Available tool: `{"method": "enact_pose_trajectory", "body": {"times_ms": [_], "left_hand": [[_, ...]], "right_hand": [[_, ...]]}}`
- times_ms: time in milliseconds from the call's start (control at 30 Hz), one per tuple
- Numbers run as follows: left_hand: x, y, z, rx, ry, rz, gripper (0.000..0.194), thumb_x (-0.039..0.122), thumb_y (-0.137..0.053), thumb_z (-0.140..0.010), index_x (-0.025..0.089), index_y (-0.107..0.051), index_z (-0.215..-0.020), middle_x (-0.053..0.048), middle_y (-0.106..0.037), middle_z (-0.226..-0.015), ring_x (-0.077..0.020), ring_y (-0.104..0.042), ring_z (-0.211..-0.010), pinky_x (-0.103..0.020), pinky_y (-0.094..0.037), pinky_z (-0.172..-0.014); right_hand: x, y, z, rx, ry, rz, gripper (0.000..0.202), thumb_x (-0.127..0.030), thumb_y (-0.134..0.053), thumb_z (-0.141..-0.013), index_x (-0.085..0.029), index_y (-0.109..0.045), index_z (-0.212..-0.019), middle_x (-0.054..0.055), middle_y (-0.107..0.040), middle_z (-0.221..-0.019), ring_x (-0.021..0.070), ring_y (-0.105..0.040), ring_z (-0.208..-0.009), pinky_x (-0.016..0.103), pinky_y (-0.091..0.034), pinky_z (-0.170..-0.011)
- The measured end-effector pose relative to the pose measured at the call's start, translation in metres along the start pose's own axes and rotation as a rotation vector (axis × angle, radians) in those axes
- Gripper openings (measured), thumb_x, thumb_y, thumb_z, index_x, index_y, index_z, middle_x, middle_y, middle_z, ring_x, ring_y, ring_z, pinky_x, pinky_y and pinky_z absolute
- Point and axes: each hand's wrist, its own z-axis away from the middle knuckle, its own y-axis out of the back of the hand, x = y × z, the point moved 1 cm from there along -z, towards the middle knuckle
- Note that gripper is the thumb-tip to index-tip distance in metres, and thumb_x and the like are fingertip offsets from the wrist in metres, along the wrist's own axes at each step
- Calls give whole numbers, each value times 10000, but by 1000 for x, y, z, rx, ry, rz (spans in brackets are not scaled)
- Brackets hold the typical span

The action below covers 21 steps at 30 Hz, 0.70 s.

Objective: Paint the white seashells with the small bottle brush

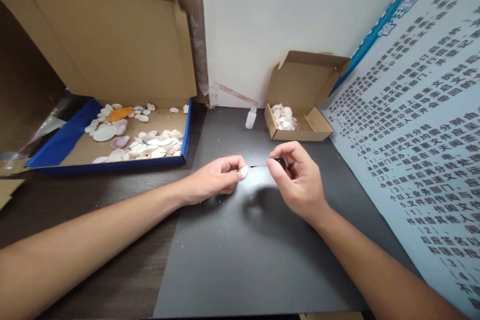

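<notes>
My left hand (221,175) is closed, thumb and forefinger pinching a small white shell (243,172). Across from it, my right hand (298,177) grips a dark round cap (279,162) with a thin pale stem pointing left. The stem ends in a small dark brush tip (252,166) close beside the shell; whether they touch, I cannot tell. A small white bottle (251,119) stands upright beyond my hands, with no cap on its neck.
On the left lies an open blue-edged cardboard box (168,119) with several shells and an orange piece (120,113). A smaller open box (303,135) of shells stands at the back right. White specks dot the dark mat (232,270). A printed poster (431,135) slopes along the right.
</notes>
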Motion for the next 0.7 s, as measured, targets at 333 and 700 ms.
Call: {"method": "enact_pose_trajectory", "body": {"times_ms": [333, 700], "left_hand": [[3, -1, 2, -14, 10, -90, 315, 444, -611, -891, 207, -417, -816, 91, -297, -601, -68, -241, -504, -230, -169, -478], [2, 0, 2, 7, 12, -153, 253, 395, -589, -905, 200, -449, -824, 90, -370, -560, -72, -325, -499, -211, -271, -507]], "right_hand": [[1, -1, 1, -60, 30, 2, 86, -237, -596, -885, -235, -520, -926, -89, -334, -582, 92, -328, -480, 245, -269, -459], [-3, 1, 0, -8, 50, 84, 86, -228, -605, -864, -234, -525, -897, -93, -320, -576, 86, -315, -465, 246, -273, -457]]}}
